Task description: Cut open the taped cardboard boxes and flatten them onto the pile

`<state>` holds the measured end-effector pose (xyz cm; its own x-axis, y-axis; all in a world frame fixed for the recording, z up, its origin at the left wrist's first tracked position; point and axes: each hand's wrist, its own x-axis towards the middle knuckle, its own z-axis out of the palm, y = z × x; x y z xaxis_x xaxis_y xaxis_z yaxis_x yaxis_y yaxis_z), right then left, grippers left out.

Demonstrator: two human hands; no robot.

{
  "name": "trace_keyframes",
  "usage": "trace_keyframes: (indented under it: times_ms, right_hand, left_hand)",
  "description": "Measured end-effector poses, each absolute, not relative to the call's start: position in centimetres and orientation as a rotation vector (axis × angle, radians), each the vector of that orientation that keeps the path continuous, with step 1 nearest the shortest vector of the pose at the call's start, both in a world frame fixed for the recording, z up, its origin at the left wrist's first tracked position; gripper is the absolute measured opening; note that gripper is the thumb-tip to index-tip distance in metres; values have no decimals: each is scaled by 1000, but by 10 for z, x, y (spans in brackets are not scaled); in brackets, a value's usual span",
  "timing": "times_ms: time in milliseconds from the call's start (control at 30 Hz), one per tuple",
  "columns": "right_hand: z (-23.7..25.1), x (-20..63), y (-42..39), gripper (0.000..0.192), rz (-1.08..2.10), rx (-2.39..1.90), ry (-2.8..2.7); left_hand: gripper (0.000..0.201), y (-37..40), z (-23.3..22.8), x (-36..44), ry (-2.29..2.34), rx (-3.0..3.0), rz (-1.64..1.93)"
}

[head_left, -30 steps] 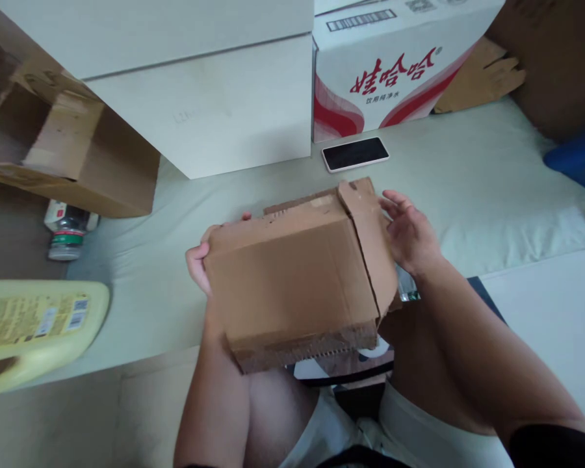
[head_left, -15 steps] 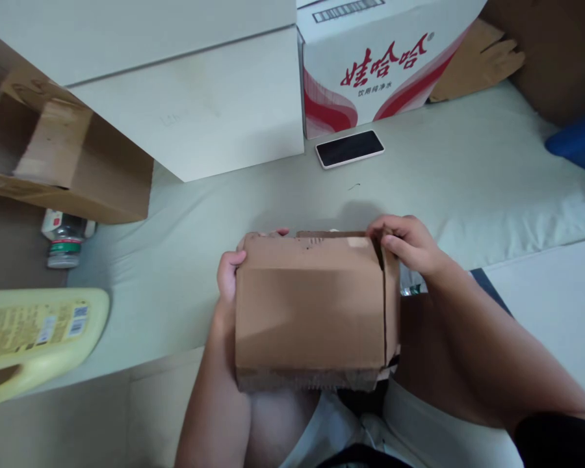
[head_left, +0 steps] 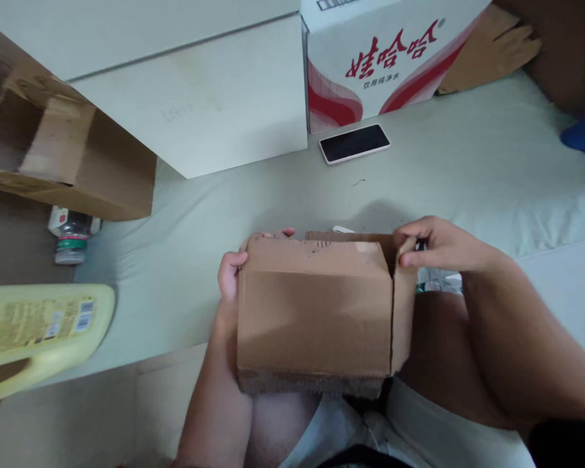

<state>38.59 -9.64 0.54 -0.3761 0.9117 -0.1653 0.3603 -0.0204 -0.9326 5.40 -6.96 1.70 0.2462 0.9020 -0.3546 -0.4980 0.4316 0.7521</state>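
Over lap, both hands (head_left: 230,276) grip cardboard box (head_left: 316,318).

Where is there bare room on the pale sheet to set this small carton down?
The widest bare patch of the pale sheet lies right of the phone, beyond the right hand. A second lies between the left hand and the yellow jug. It is crowded along the far edge: white box, printed carton, open brown box, bottle.

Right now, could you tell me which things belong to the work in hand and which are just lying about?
In hand: small brown cardboard box, left hand, right hand.

Lying about: black smartphone, yellow plastic jug, red-and-white printed carton, clear bottle.
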Motion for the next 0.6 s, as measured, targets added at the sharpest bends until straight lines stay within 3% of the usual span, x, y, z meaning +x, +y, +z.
trace_keyframes:
  times_ms: [67,167,333,467,600]
  right_hand:
    - [-5,381,-92,48,1082,-1355,-1487]
    - [-24,377,-81,29,603,-1337,-1054]
    - [-48,379,-75,12,692,-1278,-934]
    - [-53,369,-82,42,733,-1280,-1302]
    - [-49,351,-86,71,391,-1377,-1706]
  left_hand:
    - [26,-67,15,53,876,531,1043]
    - [27,-59,9,47,866,510,1163]
    - [28,-37,-8,24,996,318,1488]
    - [19,-30,-20,11,1110,142,1570]
    - [25,-32,-24,9,1143,157,1470]
